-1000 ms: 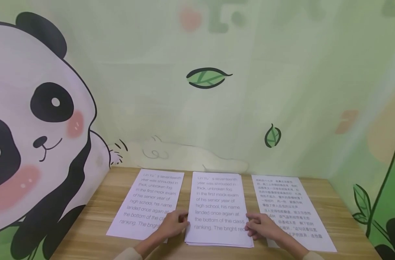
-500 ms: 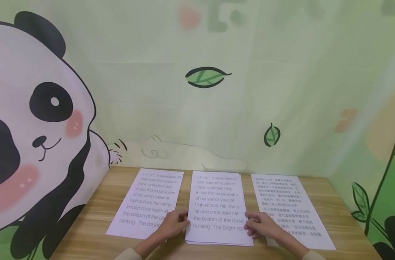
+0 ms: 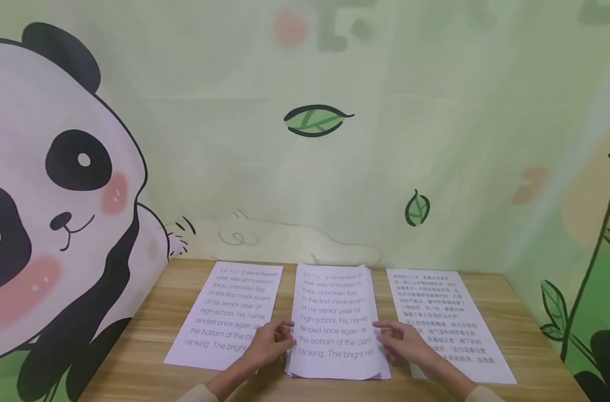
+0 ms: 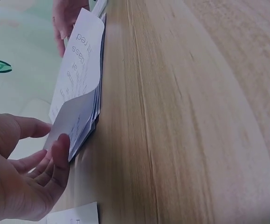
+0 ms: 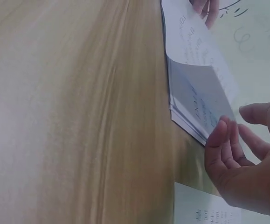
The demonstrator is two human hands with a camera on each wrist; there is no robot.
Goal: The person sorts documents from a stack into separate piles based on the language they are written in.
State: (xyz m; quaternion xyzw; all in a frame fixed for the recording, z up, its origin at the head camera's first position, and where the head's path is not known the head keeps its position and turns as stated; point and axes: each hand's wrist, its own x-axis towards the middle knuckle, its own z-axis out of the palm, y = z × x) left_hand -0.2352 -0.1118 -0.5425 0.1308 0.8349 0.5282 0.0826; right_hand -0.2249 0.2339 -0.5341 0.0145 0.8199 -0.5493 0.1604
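White paper stack, large English print, top sheet curled at sides

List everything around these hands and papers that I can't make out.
- Head: the last line's end on the left English sheet, behind the left hand.
- Head: some lower lines' starts on the Chinese sheet, behind the right hand.
- Head: print on the lower pages, under the English top page.
- Right wrist: much of the left hand, cut off by the top edge.

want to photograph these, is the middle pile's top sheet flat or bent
Bent: the wrist views show the top sheet curving up towards the left hand and right hand.
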